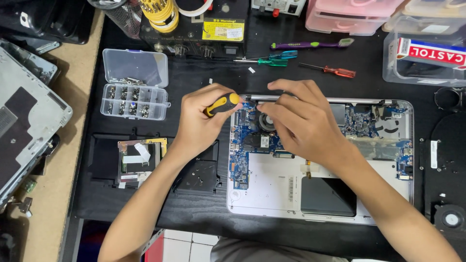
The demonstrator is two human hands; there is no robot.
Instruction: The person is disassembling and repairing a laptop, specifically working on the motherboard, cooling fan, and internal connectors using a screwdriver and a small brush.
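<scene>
screwdriver handle (pixel 222 104): glossy yellow and black plastic, at centre frame
laptop shell (pixel 272 194): matt silver metal, smooth
circuit board (pixel 245 145): blue, semi-gloss
screw box (pixel 135 85): clear smooth plastic, upper left
bench mat (pixel 204 213): matt black
side table (pixel 53 194): matt wood, left edge

Open laptop (pixel 291 189) lying center w/ both hands over it; screw box (pixel 134 92) sitting left, screwdrivers (pixel 301 60) lying behind.
</scene>
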